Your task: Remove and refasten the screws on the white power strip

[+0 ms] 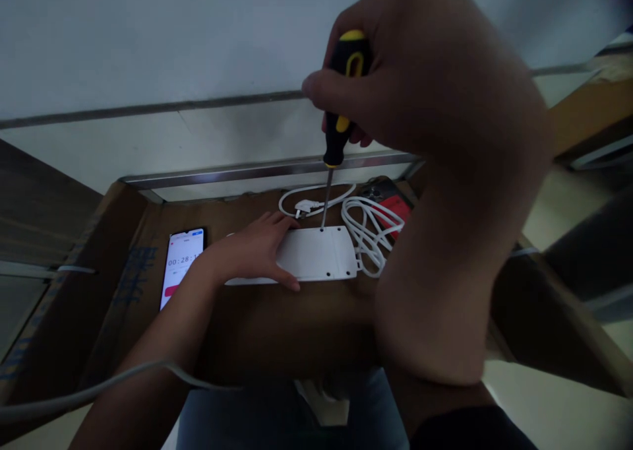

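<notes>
Cardboard surface: one white casing. Left hand lies on it, fingers spread. Right hand has fingers wrapped around one screwdriver, tip at casing's far edge. Two white cable coils behind casing. Two phones: one left of casing, one behind it.

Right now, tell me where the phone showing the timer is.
The phone lies left of the left hand on the cardboard, in the head view.
</notes>
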Tool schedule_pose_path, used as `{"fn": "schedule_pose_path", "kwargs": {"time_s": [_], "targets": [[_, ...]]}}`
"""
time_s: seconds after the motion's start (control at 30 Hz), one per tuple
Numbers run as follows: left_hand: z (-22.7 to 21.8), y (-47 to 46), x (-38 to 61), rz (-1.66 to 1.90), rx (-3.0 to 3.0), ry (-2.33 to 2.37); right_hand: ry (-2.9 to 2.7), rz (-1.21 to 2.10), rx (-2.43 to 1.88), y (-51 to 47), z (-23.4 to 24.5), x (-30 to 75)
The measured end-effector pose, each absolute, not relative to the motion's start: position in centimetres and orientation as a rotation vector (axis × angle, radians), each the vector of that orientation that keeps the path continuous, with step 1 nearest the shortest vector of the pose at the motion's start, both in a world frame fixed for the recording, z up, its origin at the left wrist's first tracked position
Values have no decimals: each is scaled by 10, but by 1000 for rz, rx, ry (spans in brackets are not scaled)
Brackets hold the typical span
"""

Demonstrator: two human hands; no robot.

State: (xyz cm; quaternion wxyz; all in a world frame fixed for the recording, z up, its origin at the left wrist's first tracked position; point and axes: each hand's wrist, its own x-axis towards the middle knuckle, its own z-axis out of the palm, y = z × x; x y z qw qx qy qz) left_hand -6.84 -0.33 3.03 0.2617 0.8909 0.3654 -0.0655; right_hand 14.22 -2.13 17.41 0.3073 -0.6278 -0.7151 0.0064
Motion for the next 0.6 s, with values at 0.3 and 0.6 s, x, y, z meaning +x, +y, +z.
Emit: {"fn": "schedule_pose_path", "kwargs": {"time_s": [0.3, 0.6], "targets": [[28, -4, -68, -153, 2428, 985, -1907, -32, -1674, -37, 182, 141], [26, -9, -58, -106, 2472, 937, -2109, 217, -1750, -35, 181, 137]]}}
